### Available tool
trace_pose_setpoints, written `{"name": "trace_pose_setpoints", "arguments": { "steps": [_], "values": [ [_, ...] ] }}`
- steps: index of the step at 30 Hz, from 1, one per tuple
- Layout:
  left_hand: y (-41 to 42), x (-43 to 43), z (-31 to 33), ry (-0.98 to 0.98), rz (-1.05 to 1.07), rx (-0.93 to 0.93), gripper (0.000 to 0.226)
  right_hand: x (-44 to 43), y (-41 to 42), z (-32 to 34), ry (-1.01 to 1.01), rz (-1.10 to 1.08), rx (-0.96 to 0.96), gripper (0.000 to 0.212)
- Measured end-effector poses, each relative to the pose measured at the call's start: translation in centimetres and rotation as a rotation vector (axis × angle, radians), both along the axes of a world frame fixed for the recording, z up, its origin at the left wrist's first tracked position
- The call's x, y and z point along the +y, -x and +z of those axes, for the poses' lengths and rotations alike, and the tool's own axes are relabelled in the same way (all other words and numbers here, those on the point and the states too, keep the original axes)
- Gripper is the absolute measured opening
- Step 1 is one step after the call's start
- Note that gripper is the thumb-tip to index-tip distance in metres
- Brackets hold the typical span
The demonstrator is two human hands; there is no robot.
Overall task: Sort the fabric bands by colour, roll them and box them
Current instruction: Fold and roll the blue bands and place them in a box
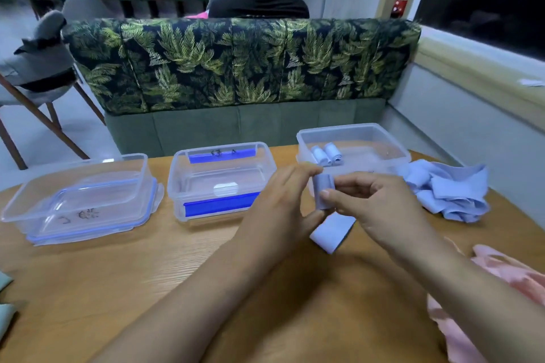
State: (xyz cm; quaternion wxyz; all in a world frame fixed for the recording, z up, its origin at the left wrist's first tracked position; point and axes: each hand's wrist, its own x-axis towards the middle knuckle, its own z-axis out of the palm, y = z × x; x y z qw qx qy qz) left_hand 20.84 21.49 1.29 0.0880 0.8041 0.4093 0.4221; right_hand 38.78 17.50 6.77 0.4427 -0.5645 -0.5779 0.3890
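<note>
Band roll (323,189) stands pinched between left hand (275,208) and right hand (376,200).

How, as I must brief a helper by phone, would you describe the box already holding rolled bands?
On the wooden table before the leaf-print sofa stands a row of clear boxes. Take the rightmost box, beside the loose pile of pale blue bands. Unlike the middle box and left box, it holds rolls.

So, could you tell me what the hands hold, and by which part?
The left hand and right hand pinch a blue band by its rolled end, one on each side; its tail hangs loose.
</note>
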Motion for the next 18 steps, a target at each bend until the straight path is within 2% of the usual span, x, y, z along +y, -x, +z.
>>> {"name": "trace_pose_setpoints", "arguments": {
  "steps": [4,8,13,18],
  "values": [
    [-3.9,3.2,-1.8,0.09,0.01,0.0,0.072,3.1,-4.4,1.4,-0.03,-0.115,-0.085,0.012],
    [-4.7,4.1,-4.1,0.1,0.085,0.138,0.075,9.2,-8.4,1.6,0.027,-0.217,-0.185,0.015],
    [-4.1,4.5,-5.2,0.095,0.08,0.207,0.069,17.1,-9.9,0.1,0.104,-0.213,-0.52,0.029],
    [-4.4,4.5,-5.4,0.124,0.059,0.187,0.071,21.9,-8.9,-2.1,0.239,-0.186,-0.768,0.02]
  ]
}}
